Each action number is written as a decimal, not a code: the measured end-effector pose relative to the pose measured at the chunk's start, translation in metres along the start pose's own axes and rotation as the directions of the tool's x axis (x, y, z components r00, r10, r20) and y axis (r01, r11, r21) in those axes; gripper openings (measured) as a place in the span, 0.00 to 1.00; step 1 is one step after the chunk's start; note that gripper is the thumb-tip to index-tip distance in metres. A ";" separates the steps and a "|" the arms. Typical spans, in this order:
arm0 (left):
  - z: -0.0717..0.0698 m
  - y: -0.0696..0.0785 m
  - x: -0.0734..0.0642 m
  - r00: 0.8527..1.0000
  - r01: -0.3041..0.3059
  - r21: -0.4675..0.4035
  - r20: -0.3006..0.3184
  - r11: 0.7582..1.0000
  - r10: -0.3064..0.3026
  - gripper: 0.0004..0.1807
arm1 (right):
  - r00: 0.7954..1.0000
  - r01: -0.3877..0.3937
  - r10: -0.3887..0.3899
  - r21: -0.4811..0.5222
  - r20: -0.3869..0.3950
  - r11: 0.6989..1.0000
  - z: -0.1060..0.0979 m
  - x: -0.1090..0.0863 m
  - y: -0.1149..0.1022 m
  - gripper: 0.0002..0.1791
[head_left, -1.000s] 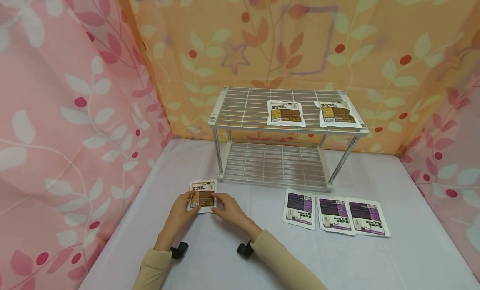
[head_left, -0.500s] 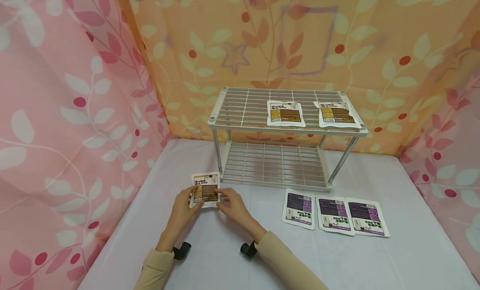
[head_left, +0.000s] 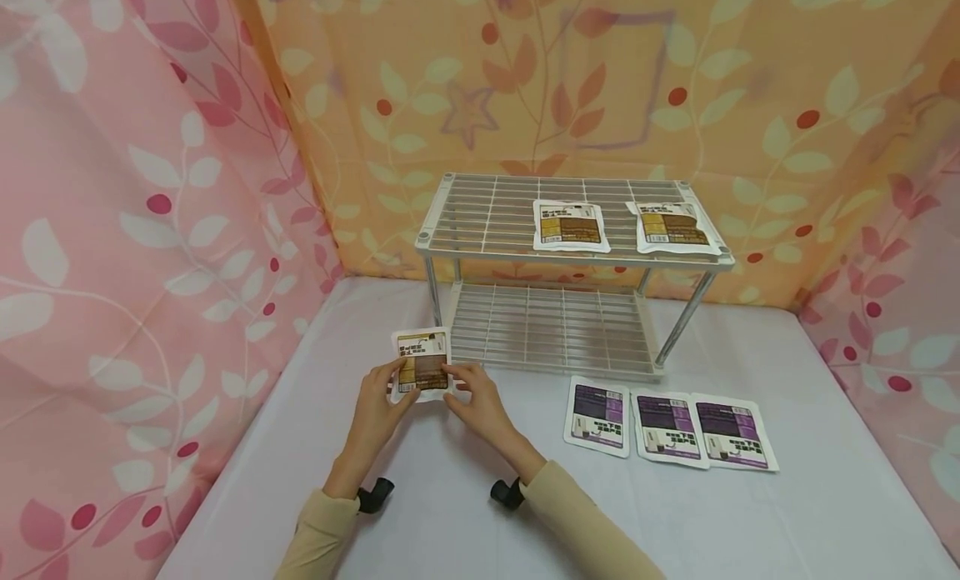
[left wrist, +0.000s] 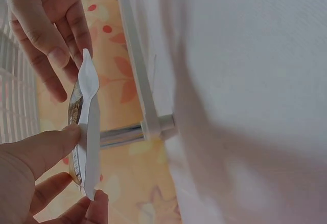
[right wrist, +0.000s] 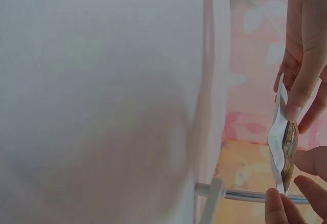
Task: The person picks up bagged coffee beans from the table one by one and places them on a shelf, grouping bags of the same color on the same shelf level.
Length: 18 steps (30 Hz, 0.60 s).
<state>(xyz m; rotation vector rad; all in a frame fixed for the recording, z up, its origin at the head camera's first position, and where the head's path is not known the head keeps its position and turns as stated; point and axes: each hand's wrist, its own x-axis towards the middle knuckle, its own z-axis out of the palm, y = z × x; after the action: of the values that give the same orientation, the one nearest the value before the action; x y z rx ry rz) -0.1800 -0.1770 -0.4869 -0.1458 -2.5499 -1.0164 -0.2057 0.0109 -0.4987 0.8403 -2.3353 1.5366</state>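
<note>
Both hands hold a brown-and-yellow printed white pouch [head_left: 422, 365] by its two sides, above the table. My left hand [head_left: 375, 409] pinches the left edge, thumb on the printed face and fingers behind, as the left wrist view shows with the pouch [left wrist: 89, 127] seen edge-on. On the opposite edge, my right hand [head_left: 483, 407] pinches the pouch the same way. In the right wrist view the pouch [right wrist: 280, 137] stands apart from the white tabletop, its plain back turned towards the table.
A two-tier white wire rack [head_left: 465, 213] stands just beyond the pouch. On its top tier lie two like brown pouches, one mid-right [head_left: 570, 227] and one far right [head_left: 672, 228]. Three purple pouches [head_left: 671, 430] lie in a row on the table [head_left: 480, 530], front right.
Both hands have raised the brown pouch off the table and carried it forward and slightly right, towards the rack's left front leg. The other pouches have stayed put.
</note>
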 end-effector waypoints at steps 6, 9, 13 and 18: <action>0.002 0.007 0.004 1.000 -0.019 -0.013 -0.009 1.000 0.019 0.31 | 1.000 0.012 -0.013 -0.046 -0.019 0.999 -0.009 0.002 -0.004 0.25; 0.001 0.013 0.005 0.999 -0.036 -0.021 -0.017 0.999 0.036 0.31 | 0.999 0.019 -0.021 -0.067 -0.027 0.998 -0.013 0.002 -0.007 0.25; -0.001 0.022 0.007 0.997 -0.071 -0.019 -0.030 0.997 0.071 0.31 | 0.999 0.031 -0.035 -0.107 -0.039 0.994 -0.019 0.003 -0.011 0.26; -0.004 0.034 0.010 0.991 -0.120 0.005 -0.056 0.993 0.120 0.32 | 0.997 0.038 -0.047 -0.142 -0.058 0.989 -0.028 0.005 -0.020 0.27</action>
<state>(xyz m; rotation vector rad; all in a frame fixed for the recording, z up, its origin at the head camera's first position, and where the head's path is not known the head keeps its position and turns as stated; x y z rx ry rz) -0.1801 -0.1554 -0.4589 -0.2635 -2.4585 -0.9594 -0.2015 0.0286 -0.4695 0.7925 -2.3348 1.3431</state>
